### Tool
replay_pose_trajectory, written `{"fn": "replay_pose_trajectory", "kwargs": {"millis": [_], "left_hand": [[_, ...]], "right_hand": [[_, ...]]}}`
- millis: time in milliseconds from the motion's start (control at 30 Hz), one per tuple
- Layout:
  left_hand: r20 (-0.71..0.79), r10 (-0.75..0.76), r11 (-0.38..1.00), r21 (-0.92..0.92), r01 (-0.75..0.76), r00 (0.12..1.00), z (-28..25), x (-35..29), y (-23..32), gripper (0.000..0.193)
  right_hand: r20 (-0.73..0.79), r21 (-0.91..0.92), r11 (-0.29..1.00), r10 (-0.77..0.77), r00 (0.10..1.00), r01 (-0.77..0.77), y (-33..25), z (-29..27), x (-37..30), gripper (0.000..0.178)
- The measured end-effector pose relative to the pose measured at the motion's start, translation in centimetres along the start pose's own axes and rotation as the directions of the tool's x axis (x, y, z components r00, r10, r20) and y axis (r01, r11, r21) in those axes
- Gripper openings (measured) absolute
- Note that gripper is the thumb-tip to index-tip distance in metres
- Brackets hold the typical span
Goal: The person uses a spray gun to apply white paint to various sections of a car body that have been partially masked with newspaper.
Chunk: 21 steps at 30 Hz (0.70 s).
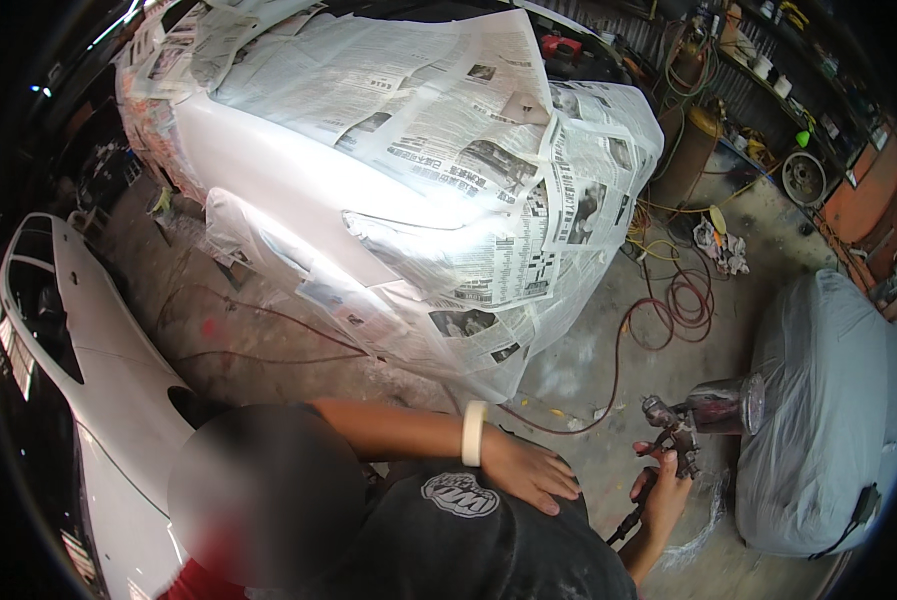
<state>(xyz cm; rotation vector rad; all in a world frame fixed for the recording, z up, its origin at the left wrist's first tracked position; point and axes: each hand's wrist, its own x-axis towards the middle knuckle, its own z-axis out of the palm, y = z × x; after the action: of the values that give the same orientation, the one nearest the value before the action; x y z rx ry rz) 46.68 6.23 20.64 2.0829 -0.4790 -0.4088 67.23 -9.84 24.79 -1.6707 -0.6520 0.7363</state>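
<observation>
My right hand (664, 502), at the lower right, grips a grimy spray gun (676, 438). The gun's cup (725, 405) points toward the right, and a dark hose (628, 522) hangs below the grip. Flat on the front of a black shirt (438, 555) lies my left hand (528, 472), holding nothing, with its fingers stretched to the right. Around that wrist sits a pale ring (474, 433) like a tape roll. Ahead stands a car (268, 155) with a whitish fender, its front largely masked with newspaper (468, 150). A dark blurred shape hides my left elbow.
A white car (118, 400) stands at left. At right is a bulky object under a grey cover (818, 420). A red hose (658, 318) coils on the concrete floor. Gas cylinders (693, 145) and a wheel (803, 178) stand at the far right. Red cloth (203, 583) shows at lower left.
</observation>
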Motion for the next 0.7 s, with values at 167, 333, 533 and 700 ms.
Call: {"fn": "replay_pose_trajectory", "kwargs": {"millis": [167,333,533,700], "left_hand": [[-0.222,-0.18,0.978,-0.148,0.149,0.958,2.1,-5.3,0.0,0.07],[-0.346,-0.447,0.823,-0.52,0.228,0.825,6.4,-11.9,-1.0,0.073],[-0.294,-0.665,0.647,-0.686,0.333,0.687,8.2,-17.5,-2.4,0.075],[-0.313,-0.335,0.816,-0.568,0.107,0.889,4.5,-16.7,-5.9,0.055]], "right_hand": [[0.128,0.034,0.999,-0.032,0.991,0.028,-0.5,3.0,0.6,0.039],[0.242,0.098,0.994,0.013,0.97,-0.038,-0.2,6.9,1.0,0.041],[0.319,0.122,0.986,0.067,0.945,-0.111,-0.4,13.9,-0.2,0.037],[0.3,0.192,0.967,0.104,0.948,-0.166,-1.7,20.5,-3.2,0.033]]}}
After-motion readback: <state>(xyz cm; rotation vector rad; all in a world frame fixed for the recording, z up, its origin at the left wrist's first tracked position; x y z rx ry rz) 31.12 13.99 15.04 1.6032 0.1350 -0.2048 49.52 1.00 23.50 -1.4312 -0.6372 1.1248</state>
